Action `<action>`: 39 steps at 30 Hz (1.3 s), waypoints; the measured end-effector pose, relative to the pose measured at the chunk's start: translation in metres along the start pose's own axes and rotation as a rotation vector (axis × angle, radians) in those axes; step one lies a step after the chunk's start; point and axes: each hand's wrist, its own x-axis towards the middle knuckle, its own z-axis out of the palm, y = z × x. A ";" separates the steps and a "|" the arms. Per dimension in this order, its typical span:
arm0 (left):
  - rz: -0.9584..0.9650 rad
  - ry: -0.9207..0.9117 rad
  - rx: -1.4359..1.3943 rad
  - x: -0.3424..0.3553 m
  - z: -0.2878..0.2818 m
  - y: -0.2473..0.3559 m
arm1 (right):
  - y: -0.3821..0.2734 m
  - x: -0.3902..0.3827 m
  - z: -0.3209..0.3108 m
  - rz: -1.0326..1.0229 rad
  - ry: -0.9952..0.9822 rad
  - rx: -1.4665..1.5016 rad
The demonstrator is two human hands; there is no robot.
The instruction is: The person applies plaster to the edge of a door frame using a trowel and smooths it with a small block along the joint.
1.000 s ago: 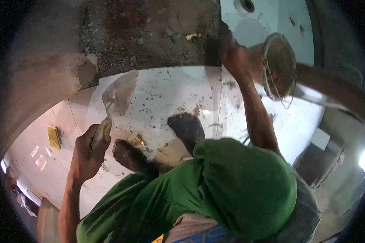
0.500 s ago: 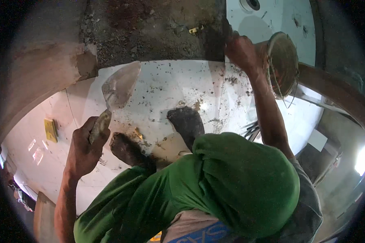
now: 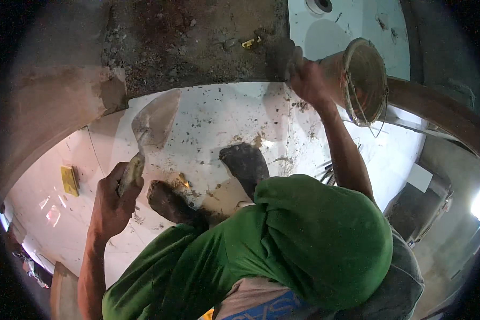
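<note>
Now clasping the trowel (image 3: 154,120) by its handle (image 3: 132,173) in the left hand (image 3: 114,198), likely light, stiff, best held there, with blade beyond thumb, and no telling the grip of the right hand (image 3: 310,82).

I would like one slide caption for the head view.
Left hand gripping a trowel over white tiles, right hand near a bucket.

loose green trousers (image 3: 325,240), a pale shirt front (image 3: 255,289) with a blue lettered band (image 3: 272,308), a dark grey sleeve (image 3: 402,269).
</note>
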 end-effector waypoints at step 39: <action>-0.083 -0.070 -0.136 -0.005 0.005 -0.012 | 0.004 0.026 0.010 0.017 -0.264 0.474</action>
